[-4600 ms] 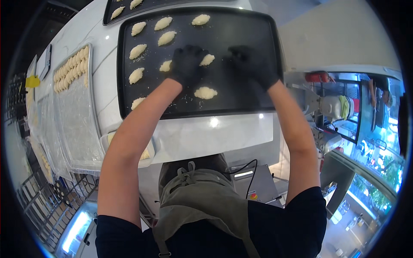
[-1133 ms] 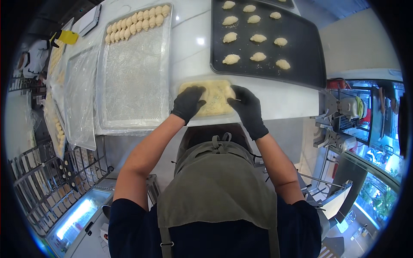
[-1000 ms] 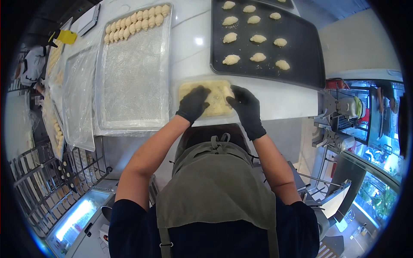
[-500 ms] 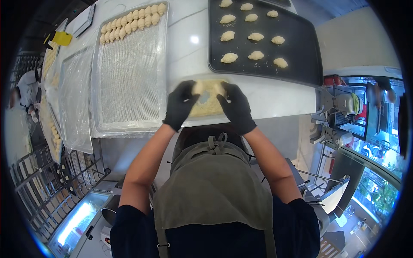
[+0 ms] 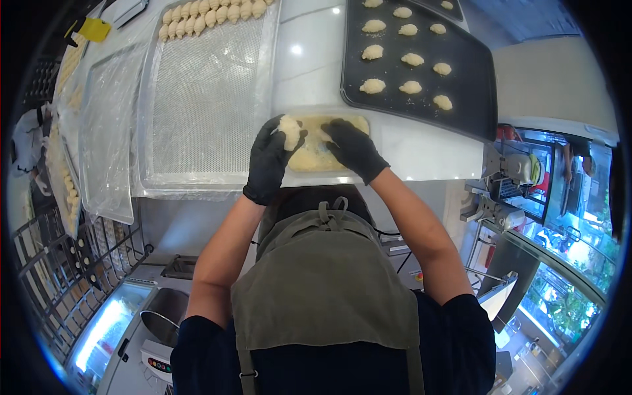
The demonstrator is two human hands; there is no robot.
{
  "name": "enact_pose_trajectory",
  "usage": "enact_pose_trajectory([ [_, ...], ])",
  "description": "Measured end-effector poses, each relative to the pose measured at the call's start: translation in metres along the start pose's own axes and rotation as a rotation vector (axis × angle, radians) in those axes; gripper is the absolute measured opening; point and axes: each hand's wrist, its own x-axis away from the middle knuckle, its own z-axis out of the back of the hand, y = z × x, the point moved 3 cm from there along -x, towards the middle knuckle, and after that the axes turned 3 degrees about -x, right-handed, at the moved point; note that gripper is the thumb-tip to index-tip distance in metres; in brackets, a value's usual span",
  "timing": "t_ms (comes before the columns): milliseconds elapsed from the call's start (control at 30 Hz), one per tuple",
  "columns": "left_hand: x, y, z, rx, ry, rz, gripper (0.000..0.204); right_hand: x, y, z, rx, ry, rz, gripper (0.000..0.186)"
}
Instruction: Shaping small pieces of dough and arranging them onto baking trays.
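Note:
My left hand (image 5: 268, 155), in a black glove, is closed around a croissant-shaped piece of raw dough (image 5: 289, 130) with a pale crumbly coating. It is at the left end of a shallow tray (image 5: 363, 122) of yellowish crumbly coating (image 5: 315, 158). My right hand (image 5: 352, 146), also black-gloved, is over the tray's right part, fingers curled down. A pale bit shows at its fingertips, but I cannot tell whether it is dough or coating. Beyond, a dark baking tray (image 5: 421, 108) bears several coated dough pieces (image 5: 411, 87), spaced apart.
To the left, a perforated tray (image 5: 204, 112) under clear plastic has rows of uncoated dough croissants (image 5: 191, 25) at its far end. Another plastic-covered tray (image 5: 108, 131) lies further left, near a yellow-and-black tool (image 5: 92, 29). A wire rack (image 5: 79, 263) stands at lower left. Another person (image 5: 29, 138) is at far left.
My left hand has turned and lifted its dough piece into plainer sight at the tray's left end. My right hand's fingers have curled down over the coating. The whole view has shifted slightly.

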Motion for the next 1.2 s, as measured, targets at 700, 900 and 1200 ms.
enact_pose_trajectory([
  [700,-0.009,-0.008,0.008,0.033,0.031,-0.091,0.038,-0.003,-0.039,-0.042,-0.404,-0.163,-0.266,0.037],
  [900,-0.012,-0.009,0.011,-0.017,0.031,-0.078,0.038,-0.011,-0.027,-0.051,-0.400,0.012,-0.197,0.036],
  [1200,-0.011,-0.011,0.012,-0.069,0.042,-0.105,0.039,-0.016,-0.056,-0.039,-0.536,-0.216,-0.315,0.034],
])
